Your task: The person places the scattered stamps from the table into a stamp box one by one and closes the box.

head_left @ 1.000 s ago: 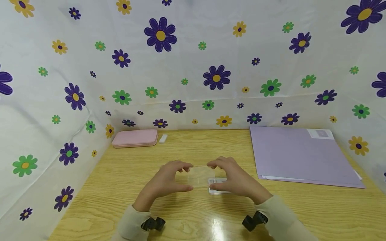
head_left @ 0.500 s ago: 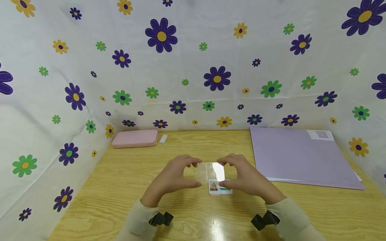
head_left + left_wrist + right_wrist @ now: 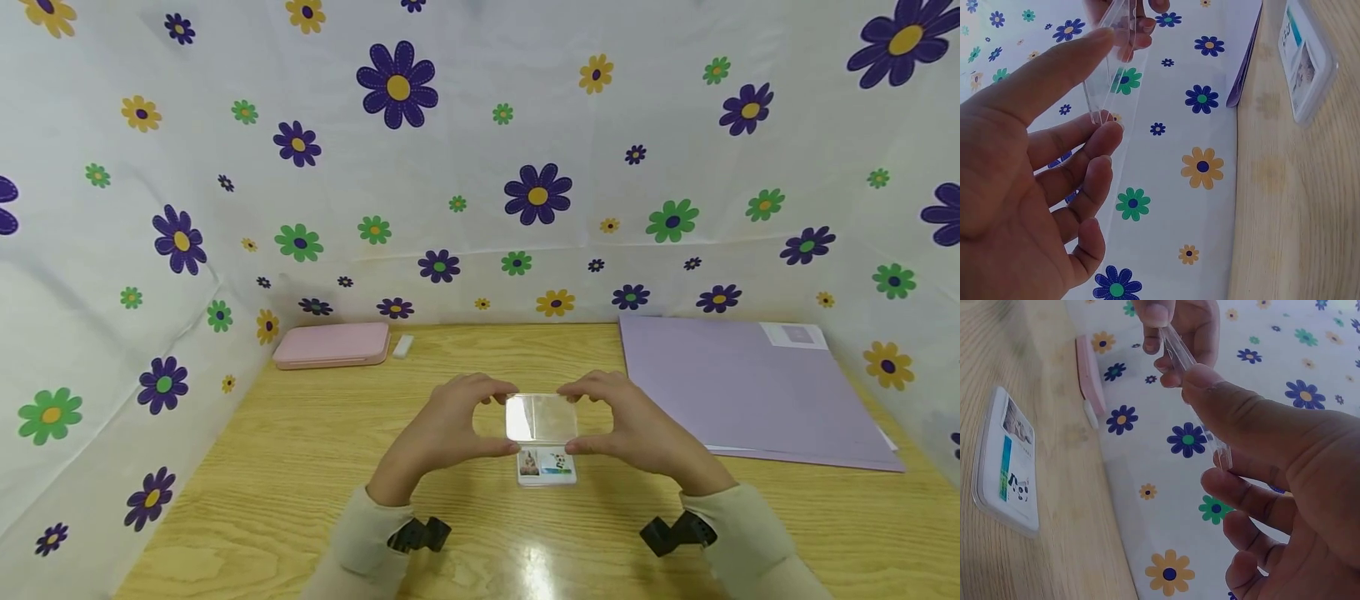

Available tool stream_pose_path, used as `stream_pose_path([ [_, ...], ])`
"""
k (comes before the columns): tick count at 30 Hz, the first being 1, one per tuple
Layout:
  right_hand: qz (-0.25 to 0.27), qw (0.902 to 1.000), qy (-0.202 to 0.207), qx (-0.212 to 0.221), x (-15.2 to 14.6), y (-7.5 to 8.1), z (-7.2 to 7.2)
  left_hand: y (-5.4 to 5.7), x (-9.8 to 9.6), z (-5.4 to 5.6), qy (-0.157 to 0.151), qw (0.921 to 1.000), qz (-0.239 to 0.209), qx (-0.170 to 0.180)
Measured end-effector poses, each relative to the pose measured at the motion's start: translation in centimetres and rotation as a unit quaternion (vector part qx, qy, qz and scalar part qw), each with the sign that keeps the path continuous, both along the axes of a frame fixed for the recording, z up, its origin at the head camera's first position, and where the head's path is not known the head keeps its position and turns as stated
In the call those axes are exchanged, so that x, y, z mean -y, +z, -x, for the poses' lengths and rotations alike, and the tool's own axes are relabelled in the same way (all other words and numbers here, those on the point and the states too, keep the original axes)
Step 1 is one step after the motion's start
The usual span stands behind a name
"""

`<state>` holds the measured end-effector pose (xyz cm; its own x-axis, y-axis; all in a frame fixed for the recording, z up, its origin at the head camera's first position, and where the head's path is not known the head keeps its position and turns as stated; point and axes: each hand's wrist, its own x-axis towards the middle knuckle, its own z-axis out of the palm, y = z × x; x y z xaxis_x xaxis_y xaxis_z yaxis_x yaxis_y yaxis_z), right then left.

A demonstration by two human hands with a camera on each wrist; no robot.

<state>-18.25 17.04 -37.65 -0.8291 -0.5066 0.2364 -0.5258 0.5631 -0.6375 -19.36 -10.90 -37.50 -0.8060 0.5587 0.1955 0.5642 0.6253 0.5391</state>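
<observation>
A clear rectangular plastic lid [image 3: 542, 418] is held up above the table, tilted, catching the light. My left hand [image 3: 450, 425] pinches its left side, thumb at the near edge and fingers at the far edge. On the other side my right hand [image 3: 637, 429] pinches it the same way. The lid's thin edge shows between thumb and fingers in the right wrist view. Under and just nearer than the lid, a flat white case [image 3: 547, 478] lies on the table, with a small photo and a panda picture on its top.
A pink case [image 3: 333, 344] and a small white block [image 3: 402, 347] sit at the back left of the wooden table [image 3: 300, 483]. Large purple folders [image 3: 742, 383] with white paper lie at the right. Flower-print cloth [image 3: 450, 142] hangs behind and at both sides.
Both hands have carried the clear lid to the right and a little farther back and up. The white case, partly covered by the right hand before, now shows more fully.
</observation>
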Motion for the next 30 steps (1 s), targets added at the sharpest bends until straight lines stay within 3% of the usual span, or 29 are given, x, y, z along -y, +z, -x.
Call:
stream_pose_path([
  [10, -0.012, 0.9995, 0.007, 0.030, -0.9, -0.6, 0.8, -0.9, -0.8, 0.6, -0.012, 0.9994, 0.000, 0.031],
  [19, -0.017, 0.9977, 0.019, 0.064, -1.0, -1.9, 1.5, -2.1, -1.2, 1.4, -0.028, 0.9987, 0.022, 0.036],
  [30, -0.044, 0.9949, 0.021, 0.088, -0.5, -3.1, 1.7, -3.1, -1.9, 1.2, -0.017, 0.9962, 0.064, 0.056],
])
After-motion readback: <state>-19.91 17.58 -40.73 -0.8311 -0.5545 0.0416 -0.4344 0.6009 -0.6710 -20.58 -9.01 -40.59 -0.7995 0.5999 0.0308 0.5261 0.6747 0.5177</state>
